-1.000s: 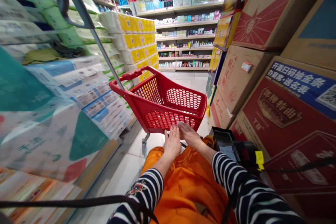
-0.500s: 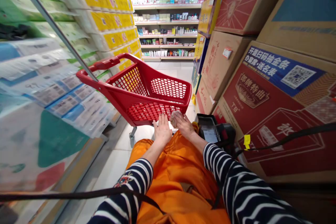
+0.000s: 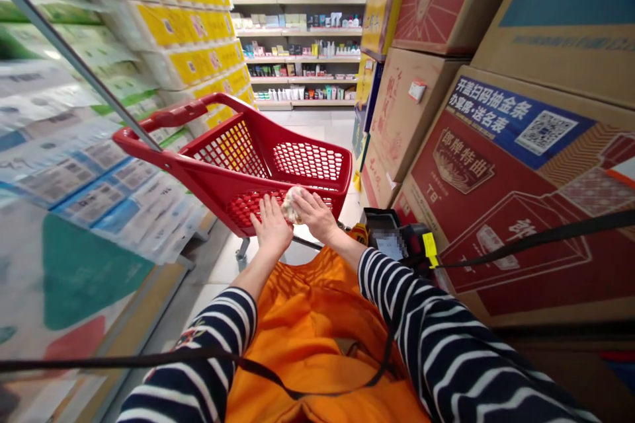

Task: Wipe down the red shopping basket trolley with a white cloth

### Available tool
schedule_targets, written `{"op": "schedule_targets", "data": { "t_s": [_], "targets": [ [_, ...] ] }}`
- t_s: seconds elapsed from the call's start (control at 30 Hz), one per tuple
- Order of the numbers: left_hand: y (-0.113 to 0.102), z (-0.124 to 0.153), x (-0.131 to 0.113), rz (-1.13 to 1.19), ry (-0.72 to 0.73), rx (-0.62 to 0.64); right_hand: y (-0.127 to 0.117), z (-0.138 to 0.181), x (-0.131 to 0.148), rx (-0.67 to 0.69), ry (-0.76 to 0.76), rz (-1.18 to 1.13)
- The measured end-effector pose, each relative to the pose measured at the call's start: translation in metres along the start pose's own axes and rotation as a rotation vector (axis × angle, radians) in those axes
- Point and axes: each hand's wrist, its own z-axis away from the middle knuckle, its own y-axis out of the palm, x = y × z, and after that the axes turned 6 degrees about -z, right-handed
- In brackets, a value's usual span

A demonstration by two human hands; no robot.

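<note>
A red plastic shopping cart with a perforated basket stands in front of me, its handle to the left. My left hand lies against the near side of the basket, fingers stretched out and nothing held. Close beside it, my right hand presses a crumpled pale cloth with a mottled pattern against the same side, just below the rim. The fingers cover part of the cloth.
Wrapped paper packs are stacked on the left, and large cartons on the right. Shelves of small goods stand ahead. A black device is by my right knee. Black straps cross the view.
My right hand has carried the cloth leftward and up onto the basket's side. The left hand has also moved left along it. The whole view has shifted slightly.
</note>
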Motion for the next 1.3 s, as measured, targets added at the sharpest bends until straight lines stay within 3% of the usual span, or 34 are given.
{"op": "schedule_targets", "data": {
  "t_s": [0.17,0.27,0.33,0.43,0.57,0.67,0.8,0.9,1.03,1.17,1.3],
  "targets": [
    [0.013,0.005,-0.006,1.050,-0.426,0.232,0.021,0.016,0.024,-0.072,0.266,-0.211],
    [0.015,0.008,-0.009,1.494,-0.466,0.338,0.016,0.015,0.040,-0.070,0.435,-0.325],
    [0.013,0.008,-0.009,1.650,-0.524,0.331,0.008,0.012,0.048,-0.024,0.463,-0.347],
    [0.010,0.006,-0.005,1.518,-0.626,0.229,-0.002,0.008,0.055,0.021,0.406,-0.363],
    [0.005,0.004,-0.006,1.499,-0.465,0.225,0.001,0.004,0.060,-0.025,0.477,-0.547],
    [-0.001,0.004,-0.015,1.638,-0.464,0.205,0.010,0.002,0.059,-0.106,0.497,-0.620],
    [-0.012,0.003,-0.021,1.729,-0.521,0.339,0.014,-0.002,0.048,-0.219,0.492,-0.582],
    [-0.018,0.004,-0.021,1.743,-0.533,0.436,0.011,-0.004,0.041,-0.224,0.485,-0.477],
    [-0.015,0.003,-0.021,1.764,-0.630,0.335,0.012,-0.009,0.042,-0.200,0.308,-0.321],
    [-0.014,-0.007,-0.016,1.750,-0.486,0.318,0.018,-0.024,0.037,-0.227,0.160,-0.284],
    [-0.028,-0.017,-0.008,1.314,-0.330,0.372,0.008,-0.041,0.012,-0.225,-0.048,-0.122]
  ]
}}
